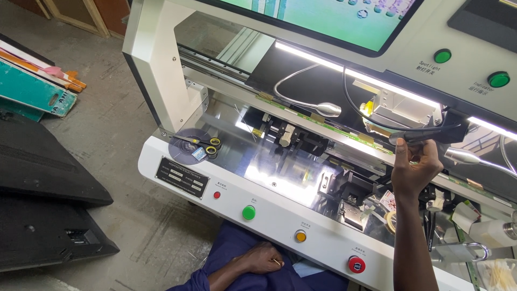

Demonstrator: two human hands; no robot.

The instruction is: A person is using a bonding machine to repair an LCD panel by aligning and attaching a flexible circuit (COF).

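Note:
My right hand (413,168) is raised inside the white machine (161,70), its fingers closed on a dark flat head (431,133) that hangs on a black cable under the lit upper rail. Below it runs the shiny work bed (269,167) with black clamps and small metal fixtures. My left hand (263,258) rests on my lap in blue clothing, below the machine's front panel. Its fingers are curled around a small thin pale stick (277,262).
Yellow-handled scissors (203,143) lie on a dark disc at the bed's left end. The front panel carries a green button (248,212), an amber button (300,236) and a red stop knob (356,264). A silver gooseneck lamp (328,109) reaches over the bed. Black flat screens (43,178) lie on the floor at left. Cotton swabs (501,275) sit at the lower right.

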